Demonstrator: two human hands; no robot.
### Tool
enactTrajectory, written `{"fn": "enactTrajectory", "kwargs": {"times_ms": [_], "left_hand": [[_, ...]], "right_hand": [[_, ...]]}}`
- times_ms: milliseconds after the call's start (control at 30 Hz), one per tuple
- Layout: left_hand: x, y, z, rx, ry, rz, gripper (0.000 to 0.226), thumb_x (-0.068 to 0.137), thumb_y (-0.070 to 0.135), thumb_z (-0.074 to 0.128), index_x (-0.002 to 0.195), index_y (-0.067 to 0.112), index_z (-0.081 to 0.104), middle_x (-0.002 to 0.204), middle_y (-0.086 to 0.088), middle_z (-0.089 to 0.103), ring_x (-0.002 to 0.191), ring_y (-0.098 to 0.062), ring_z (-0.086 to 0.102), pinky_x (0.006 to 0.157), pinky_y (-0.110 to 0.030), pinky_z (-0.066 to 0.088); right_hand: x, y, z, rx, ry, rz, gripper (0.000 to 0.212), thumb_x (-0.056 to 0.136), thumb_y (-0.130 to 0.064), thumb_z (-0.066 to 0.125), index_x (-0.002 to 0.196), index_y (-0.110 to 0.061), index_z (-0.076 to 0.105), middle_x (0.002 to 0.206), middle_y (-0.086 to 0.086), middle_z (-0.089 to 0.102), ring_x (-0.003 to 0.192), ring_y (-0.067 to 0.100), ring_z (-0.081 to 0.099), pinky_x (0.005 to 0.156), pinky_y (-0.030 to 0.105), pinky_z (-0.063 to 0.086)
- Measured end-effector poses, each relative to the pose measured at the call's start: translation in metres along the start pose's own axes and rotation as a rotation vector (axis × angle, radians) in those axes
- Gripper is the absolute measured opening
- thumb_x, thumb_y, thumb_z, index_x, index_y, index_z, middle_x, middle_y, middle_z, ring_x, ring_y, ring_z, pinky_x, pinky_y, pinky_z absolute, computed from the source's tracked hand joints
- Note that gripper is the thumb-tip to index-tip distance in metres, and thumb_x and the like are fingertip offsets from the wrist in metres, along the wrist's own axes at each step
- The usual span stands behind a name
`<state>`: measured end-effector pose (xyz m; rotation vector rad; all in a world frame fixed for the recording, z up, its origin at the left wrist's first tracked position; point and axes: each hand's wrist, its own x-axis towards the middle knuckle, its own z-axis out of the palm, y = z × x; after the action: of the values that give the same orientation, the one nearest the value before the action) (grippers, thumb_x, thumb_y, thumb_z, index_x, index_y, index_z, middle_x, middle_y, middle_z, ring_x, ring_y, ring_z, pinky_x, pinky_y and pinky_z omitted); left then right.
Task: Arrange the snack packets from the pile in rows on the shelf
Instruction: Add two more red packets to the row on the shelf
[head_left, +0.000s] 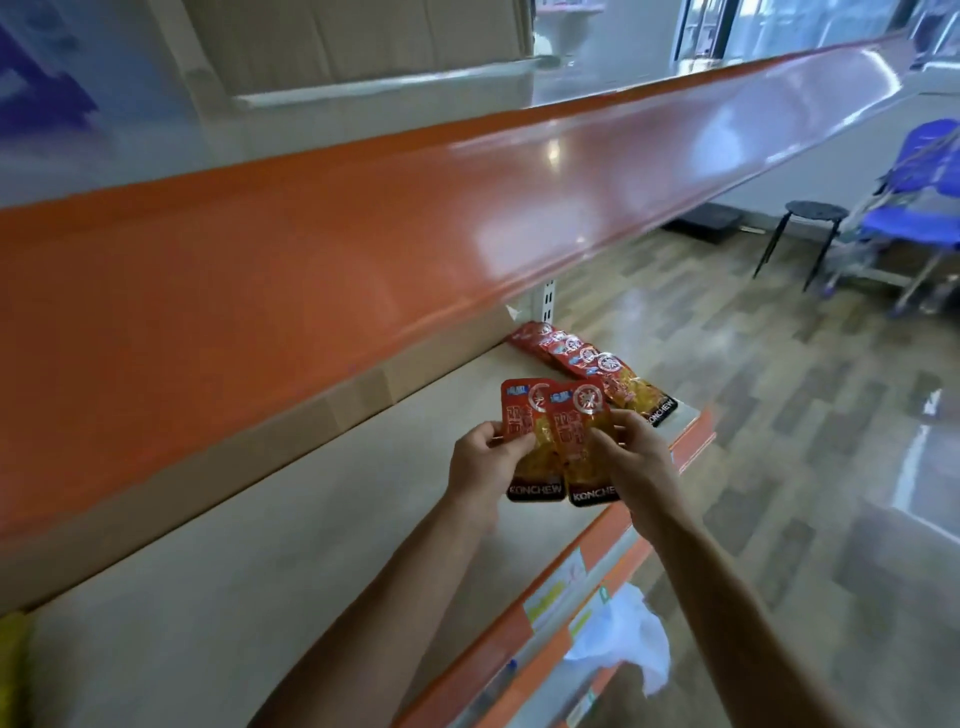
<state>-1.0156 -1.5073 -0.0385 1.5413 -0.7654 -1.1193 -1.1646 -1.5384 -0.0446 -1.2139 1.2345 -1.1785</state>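
Note:
Two red and yellow snack packets marked KONCHEW hang side by side above the cream shelf (291, 525). My left hand (483, 460) pinches the left packet (519, 415) at its left edge. My right hand (631, 460) grips the right packet (574, 421) from the right. The two packets overlap slightly in the middle. Beyond them, a row of the same packets (587, 364) lies overlapping on the shelf's far right end, running back toward the upright post.
An orange shelf front (322, 249) juts out overhead, close above the packets. The lower shelf edge carries orange price strips (571, 587). A white plastic bag (623, 639) hangs below. A black stool (810, 218) and blue chairs (919, 208) stand on the tiled floor to the right.

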Motion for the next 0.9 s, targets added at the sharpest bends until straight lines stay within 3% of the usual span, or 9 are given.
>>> {"fn": "enactTrajectory", "kwargs": {"times_ms": [133, 333, 500, 633, 900], "left_hand": [[0.024, 0.005, 0.012, -0.021, 0.009, -0.022, 0.013, 0.082, 0.016, 0.073, 0.093, 0.016, 0.067, 0.096, -0.006, 0.072, 0.089, -0.022, 0.069, 0.078, -0.032, 0.057], [0.056, 0.009, 0.039, -0.038, 0.071, -0.036, 0.012, 0.084, 0.014, 0.071, 0.092, 0.019, 0.065, 0.099, -0.004, 0.071, 0.092, -0.022, 0.068, 0.087, -0.039, 0.056], [0.074, 0.017, 0.073, -0.090, 0.149, -0.043, 0.012, 0.085, 0.015, 0.070, 0.094, 0.019, 0.065, 0.100, -0.002, 0.071, 0.090, -0.018, 0.068, 0.082, -0.033, 0.056], [0.082, 0.018, 0.093, -0.091, 0.230, -0.034, 0.012, 0.084, 0.015, 0.071, 0.094, 0.020, 0.066, 0.099, -0.003, 0.072, 0.090, -0.020, 0.069, 0.084, -0.036, 0.056], [0.086, 0.012, 0.111, -0.233, 0.403, -0.038, 0.014, 0.081, 0.002, 0.070, 0.093, 0.010, 0.068, 0.094, -0.012, 0.073, 0.082, -0.025, 0.070, 0.079, -0.037, 0.057]], "right_hand": [[0.033, -0.001, -0.006, -0.019, 0.000, -0.009, 0.005, 0.093, -0.015, 0.058, 0.092, -0.016, 0.062, 0.093, 0.016, 0.066, 0.080, 0.033, 0.067, 0.070, 0.052, 0.058], [0.087, -0.011, -0.019, 0.000, -0.115, -0.013, 0.010, 0.094, -0.016, 0.056, 0.088, -0.017, 0.064, 0.084, 0.009, 0.067, 0.070, 0.023, 0.067, 0.061, 0.036, 0.057], [0.135, -0.010, -0.042, -0.029, -0.274, 0.015, 0.010, 0.094, -0.020, 0.058, 0.093, -0.016, 0.067, 0.095, 0.017, 0.068, 0.080, 0.035, 0.069, 0.067, 0.051, 0.058], [0.164, -0.008, -0.057, -0.047, -0.351, 0.025, 0.008, 0.092, -0.019, 0.060, 0.091, -0.019, 0.068, 0.090, 0.013, 0.072, 0.079, 0.035, 0.070, 0.070, 0.052, 0.058], [0.203, 0.000, -0.079, -0.028, -0.569, 0.065, 0.014, 0.089, 0.003, 0.056, 0.081, -0.006, 0.064, 0.072, 0.009, 0.062, 0.064, 0.020, 0.055, 0.057, 0.028, 0.046]]}}
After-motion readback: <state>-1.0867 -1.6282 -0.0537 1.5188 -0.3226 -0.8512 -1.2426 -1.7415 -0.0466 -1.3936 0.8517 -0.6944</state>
